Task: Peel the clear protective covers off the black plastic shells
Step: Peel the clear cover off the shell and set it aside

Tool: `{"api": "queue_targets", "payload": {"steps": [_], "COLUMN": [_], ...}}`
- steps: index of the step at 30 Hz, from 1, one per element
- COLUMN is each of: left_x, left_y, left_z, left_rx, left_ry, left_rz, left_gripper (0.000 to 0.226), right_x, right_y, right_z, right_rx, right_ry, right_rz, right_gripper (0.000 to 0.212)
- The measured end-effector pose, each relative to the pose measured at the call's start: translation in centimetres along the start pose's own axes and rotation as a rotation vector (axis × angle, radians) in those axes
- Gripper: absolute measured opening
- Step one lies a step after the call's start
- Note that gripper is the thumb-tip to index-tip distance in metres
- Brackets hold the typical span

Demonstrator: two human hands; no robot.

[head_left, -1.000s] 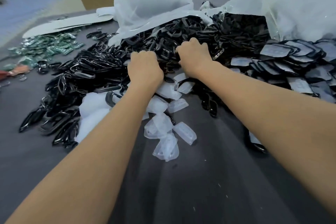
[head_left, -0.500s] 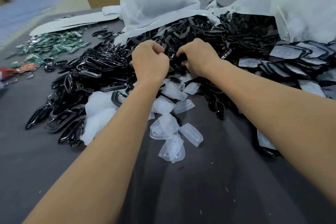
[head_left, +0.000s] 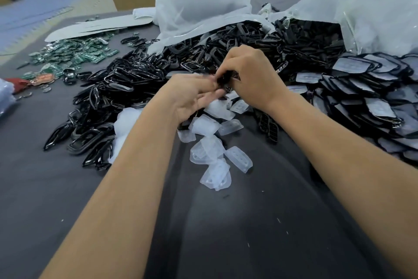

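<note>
- Head view: our right hand point(head_left: 253, 75) grips a small black shell point(head_left: 226, 79) above the peeled covers point(head_left: 210, 149); our left hand point(head_left: 192, 95) is blurred, fingers apparently pinching at its edge.
- The shell looks light and stiff, its cover thin and slippery; we'd lift a corner.
- A second ago, both hands were digging in the pile point(head_left: 126, 79); now they are raised together.

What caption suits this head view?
Both hands, left hand and right hand, hold a black shell above peeled clear covers.
</note>
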State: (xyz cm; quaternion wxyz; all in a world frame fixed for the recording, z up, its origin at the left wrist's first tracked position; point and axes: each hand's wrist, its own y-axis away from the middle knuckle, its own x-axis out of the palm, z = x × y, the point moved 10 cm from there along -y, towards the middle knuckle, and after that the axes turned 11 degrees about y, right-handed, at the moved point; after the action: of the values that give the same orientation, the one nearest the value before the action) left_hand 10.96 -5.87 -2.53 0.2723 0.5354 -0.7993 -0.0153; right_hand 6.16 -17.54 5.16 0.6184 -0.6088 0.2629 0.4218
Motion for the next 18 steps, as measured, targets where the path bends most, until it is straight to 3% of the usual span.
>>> {"api": "queue_targets", "payload": {"steps": [4,7,11,14,18], "left_x": [-1.8,-3.2,-5.2,-6.6,-7.6], "left_y": [2.5,4.3,6.1,7.2,7.3], "left_z": [0.3,-0.3,0.5,0.6,0.6], "left_rx": [0.047,0.142,0.216,0.299,0.387], "left_ry": [-0.203,-0.136,-0.101,-0.03,0.008], "left_rz": [-0.008,-0.017,-0.117,-0.179,-0.22], "left_gripper": [0.048,0.057,0.045,0.034,0.027], "right_x": [0.6,0.3,3.5,4.4,3.2], "right_y": [1.3,3.2,5.9,7.0,6.7], "right_z": [-0.8,-2.3,-1.6,-0.3,-1.3], "right_rx": [0.151,0.406,0.699,0.722,0.743], "right_ry": [0.04,-0.22,-0.959,-1.004,-1.066], "right_rz": [0.031,-0.044,-0.051,-0.021,-0.143], "right_gripper": [0.024,0.023,0.041,0.027,0.024]}}
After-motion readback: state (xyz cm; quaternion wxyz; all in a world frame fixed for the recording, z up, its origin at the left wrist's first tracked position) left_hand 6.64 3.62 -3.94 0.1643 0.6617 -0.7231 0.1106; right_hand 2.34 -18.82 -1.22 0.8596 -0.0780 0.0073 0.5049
